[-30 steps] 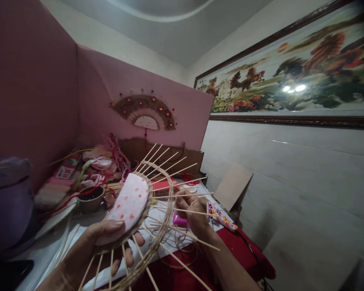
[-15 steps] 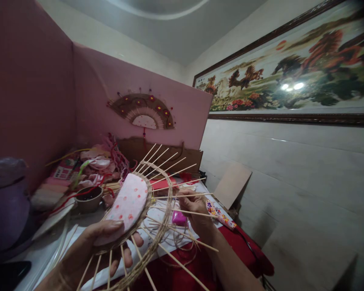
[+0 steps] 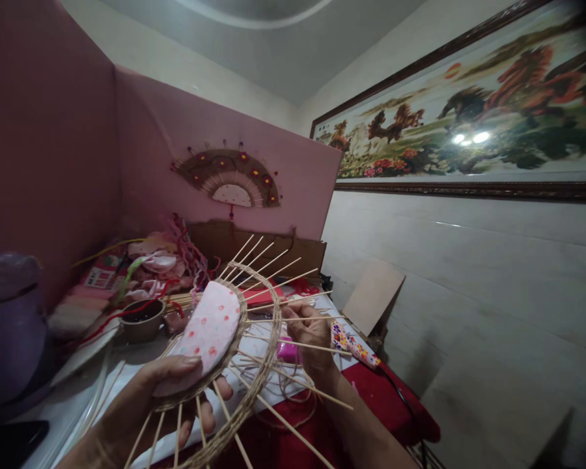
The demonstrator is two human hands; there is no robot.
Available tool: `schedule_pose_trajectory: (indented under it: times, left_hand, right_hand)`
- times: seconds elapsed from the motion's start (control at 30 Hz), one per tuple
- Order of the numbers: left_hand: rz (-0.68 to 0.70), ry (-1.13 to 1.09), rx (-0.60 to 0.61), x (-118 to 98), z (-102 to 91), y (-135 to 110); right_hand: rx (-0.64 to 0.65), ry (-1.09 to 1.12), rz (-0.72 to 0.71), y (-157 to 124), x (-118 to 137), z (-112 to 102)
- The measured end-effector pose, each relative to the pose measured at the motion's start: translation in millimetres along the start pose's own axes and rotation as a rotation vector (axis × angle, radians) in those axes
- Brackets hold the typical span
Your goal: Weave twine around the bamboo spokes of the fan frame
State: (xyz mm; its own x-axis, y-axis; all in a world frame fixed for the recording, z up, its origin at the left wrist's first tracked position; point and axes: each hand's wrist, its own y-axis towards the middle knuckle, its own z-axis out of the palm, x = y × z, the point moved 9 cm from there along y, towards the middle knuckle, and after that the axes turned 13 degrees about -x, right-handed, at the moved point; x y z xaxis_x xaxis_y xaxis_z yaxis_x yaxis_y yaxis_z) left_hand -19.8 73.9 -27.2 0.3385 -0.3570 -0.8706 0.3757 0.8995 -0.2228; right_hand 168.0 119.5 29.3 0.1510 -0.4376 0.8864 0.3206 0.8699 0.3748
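Note:
My left hand (image 3: 151, 397) grips a half-round fan frame by its padded centre (image 3: 215, 319), white-pink cloth with red dots. The thumb lies on the cloth and the fingers curl behind. Thin wooden sticks (image 3: 297, 348) radiate from the centre. Brown twine (image 3: 273, 332) is woven round them in an inner band and a wider outer arc. Beyond the sticks, at the outer arc's right edge, my right hand (image 3: 310, 335) is closed in a pinch, seemingly on the twine; its fingertips are partly hidden. Loose twine (image 3: 293, 417) hangs in loops below.
A finished fan (image 3: 234, 179) hangs on the pink board. A cup (image 3: 143, 322), fabric scraps (image 3: 159, 260) and a purple container (image 3: 12, 332) stand at left. Behind my right hand lie a magenta packet (image 3: 287, 350) and a flower-patterned glue gun (image 3: 354, 345) with a black cord.
The fan frame has shifted very slightly to the right and down in view. My right hand stays pinched by the outer arc, its fingers a little altered in pose.

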Motion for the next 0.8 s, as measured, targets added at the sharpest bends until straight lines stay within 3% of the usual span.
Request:
schedule_pose_trajectory:
  times: [0.23, 0.43, 0.7, 0.8]
  left_hand:
    - [-0.005, -0.039, 0.002, 2.8, -0.8, 0.4]
    - [0.020, -0.022, 0.019, 1.2, -0.4, 2.0]
    - [0.033, 0.065, 0.009, -2.6, 0.4, -3.6]
    - [0.032, 0.079, 0.013, -3.3, 3.6, -8.1]
  right_hand:
    - [-0.098, -0.128, -0.140, -7.7, 14.4, -1.8]
    - [-0.054, -0.174, -0.169, -6.2, 8.8, 1.5]
    - [0.036, -0.242, -0.272, 18.3, 15.0, -7.6]
    - [0.000, -0.288, -0.333, 30.7, 24.4, -16.3]
